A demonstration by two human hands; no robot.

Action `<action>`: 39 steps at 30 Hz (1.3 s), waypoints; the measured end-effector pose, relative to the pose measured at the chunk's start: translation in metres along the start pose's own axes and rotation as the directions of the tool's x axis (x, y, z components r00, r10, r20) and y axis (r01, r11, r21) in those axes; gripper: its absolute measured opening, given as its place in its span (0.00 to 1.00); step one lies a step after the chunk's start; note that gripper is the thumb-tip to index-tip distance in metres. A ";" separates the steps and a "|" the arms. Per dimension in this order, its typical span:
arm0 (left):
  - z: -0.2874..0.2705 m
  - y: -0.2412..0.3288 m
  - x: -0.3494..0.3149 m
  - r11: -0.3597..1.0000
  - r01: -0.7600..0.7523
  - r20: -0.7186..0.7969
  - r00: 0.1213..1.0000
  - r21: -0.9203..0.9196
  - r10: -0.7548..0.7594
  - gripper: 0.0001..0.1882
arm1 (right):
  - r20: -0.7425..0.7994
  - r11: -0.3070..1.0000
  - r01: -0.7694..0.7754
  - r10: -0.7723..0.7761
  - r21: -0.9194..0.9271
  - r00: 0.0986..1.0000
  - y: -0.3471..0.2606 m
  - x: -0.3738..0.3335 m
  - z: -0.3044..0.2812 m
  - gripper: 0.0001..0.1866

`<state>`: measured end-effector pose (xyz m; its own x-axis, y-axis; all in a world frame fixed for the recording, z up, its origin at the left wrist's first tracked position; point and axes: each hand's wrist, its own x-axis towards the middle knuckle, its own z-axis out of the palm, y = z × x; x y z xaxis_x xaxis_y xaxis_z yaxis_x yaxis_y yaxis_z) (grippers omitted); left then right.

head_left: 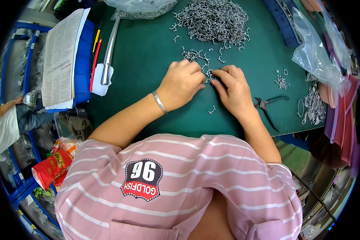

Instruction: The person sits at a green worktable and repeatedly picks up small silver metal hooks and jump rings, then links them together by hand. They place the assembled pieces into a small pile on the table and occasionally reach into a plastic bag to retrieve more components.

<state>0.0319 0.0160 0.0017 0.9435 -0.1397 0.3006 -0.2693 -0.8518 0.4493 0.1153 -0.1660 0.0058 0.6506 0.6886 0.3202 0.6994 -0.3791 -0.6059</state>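
Observation:
My left hand (183,83) and my right hand (234,90) meet over a green tabletop (148,48). Between their fingertips lie small curved silver metal pieces (208,73). The left fingers are curled inward, and what they grip is hidden. On the right, thumb and forefinger close in a loose pinch at one of these pieces. Just beyond my hands is a small heap of the same pieces (192,55), with a large pile (213,22) farther back. A few loose pieces (211,110) rest nearer my body. Pliers (268,109) with dark handles lie beside my right forearm.
At the left are a tapered metal rod (111,52), a red pencil (95,66) and a blue bin (82,60) topped with newspaper (60,60). Clear plastic bags (318,54), a blue tray (283,22) and silver rings (315,104) line the right. A person (6,124) stands beyond the shelving.

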 end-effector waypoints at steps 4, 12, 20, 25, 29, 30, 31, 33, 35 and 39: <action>-0.004 0.002 -0.001 1.000 -0.016 -0.028 0.999 0.016 0.017 0.09 | 0.049 0.999 -0.038 0.037 0.038 0.998 0.001 0.002 -0.006 0.07; -0.010 0.022 -0.015 0.650 0.454 0.159 0.873 -0.609 -0.461 0.05 | 0.077 0.865 -0.312 0.308 0.392 0.948 0.002 -0.006 -0.007 0.05; -0.010 0.026 -0.018 0.369 0.481 0.236 0.807 -0.795 -0.542 0.07 | 0.235 0.549 -0.469 0.444 0.692 0.865 -0.018 -0.015 -0.005 0.06; -0.012 0.032 -0.022 0.510 0.398 0.120 0.862 -0.763 -0.493 0.09 | 0.073 0.606 -0.238 0.284 0.759 0.956 -0.020 -0.024 0.003 0.07; -0.012 0.037 -0.022 0.508 0.371 0.105 0.873 -0.777 -0.476 0.10 | 0.119 0.350 -0.260 0.377 0.900 0.919 -0.034 -0.027 0.007 0.07; -0.013 0.039 -0.021 0.475 0.372 0.117 0.868 -0.798 -0.483 0.11 | 0.131 0.337 -0.269 0.380 0.902 0.916 -0.034 -0.028 0.007 0.07; -0.014 0.040 -0.021 0.441 0.372 0.129 0.863 -0.817 -0.489 0.12 | 0.142 0.325 -0.277 0.382 0.904 0.913 -0.034 -0.029 0.008 0.07; -0.016 0.040 -0.021 0.313 0.369 0.180 0.848 -0.875 -0.498 0.14 | 0.153 0.322 -0.287 0.383 0.902 0.911 -0.034 -0.030 0.009 0.07; -0.018 0.039 -0.021 0.199 0.369 0.230 0.836 -0.908 -0.498 0.15 | 0.146 0.344 -0.284 0.375 0.895 0.916 -0.034 -0.029 0.009 0.07; -0.018 0.037 -0.022 0.091 0.356 0.272 0.834 -0.930 -0.480 0.16 | 0.116 0.344 -0.248 0.360 0.906 0.926 -0.036 -0.029 0.009 0.07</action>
<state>-0.0021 -0.0037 0.0272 0.9688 0.1551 -0.1935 0.1310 0.3423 0.9304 0.0685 -0.1665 0.0122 0.8200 0.5724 -0.0064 -0.1882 0.2590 -0.9474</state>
